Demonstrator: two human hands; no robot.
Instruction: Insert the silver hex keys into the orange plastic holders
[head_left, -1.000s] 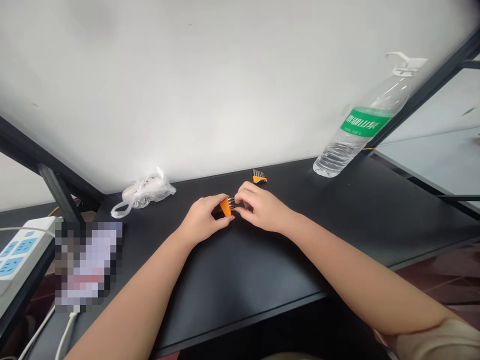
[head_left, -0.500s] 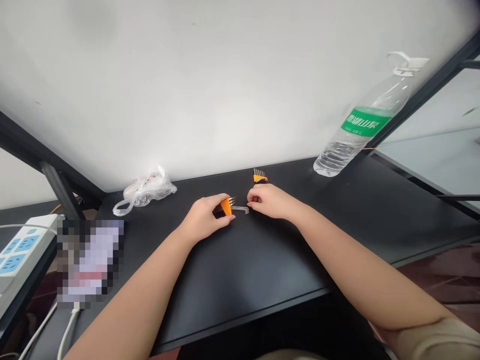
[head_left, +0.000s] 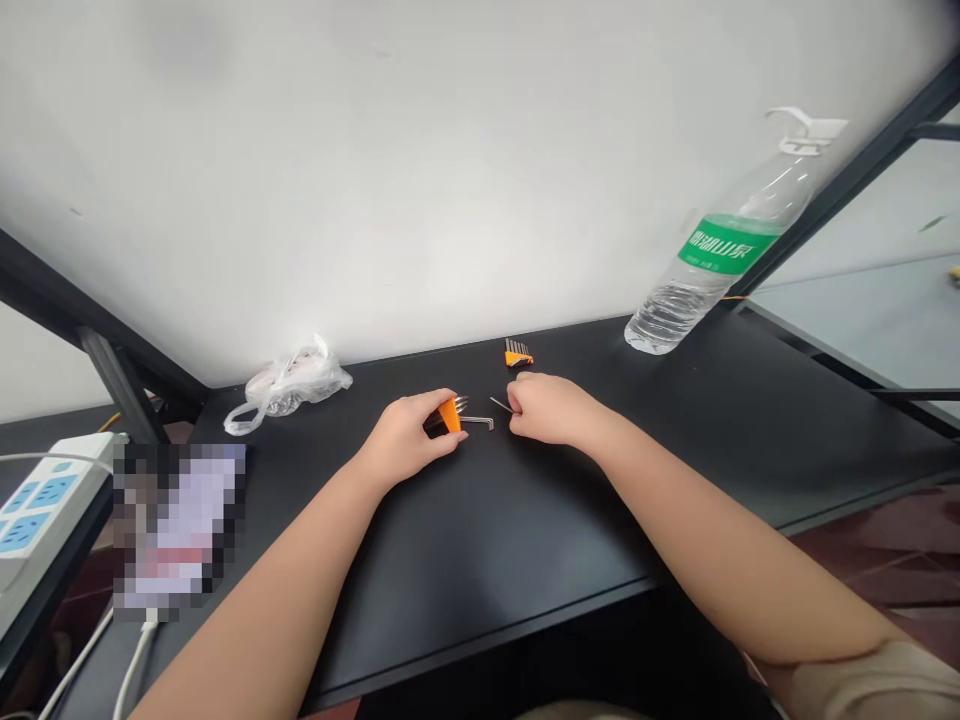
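Note:
My left hand (head_left: 409, 440) is closed around an orange hex key holder (head_left: 450, 414), its thumb and fingers on opposite sides. Metal key ends poke out of the holder's right side, and the bent ends of some hex keys (head_left: 484, 421) show just below them. My right hand (head_left: 547, 408) is closed a short way to the right. From its fingertips a thin metal hex key (head_left: 501, 404) sticks out to the left; the rest of it is hidden in the fingers. Behind my right hand lies a second orange holder (head_left: 519, 358) with several metal keys in it.
Near the wall on the black table (head_left: 465, 570) stands a large water bottle (head_left: 705, 265), at right. A clear plastic bag (head_left: 300, 382) lies at back left. A blurred-out phone-like object (head_left: 184, 530) with a white cable and a power strip (head_left: 45, 500) are at left.
My right hand has drawn a little to the right, away from the left one, and a thin hex key now shows in its fingers. My left hand stays in place.

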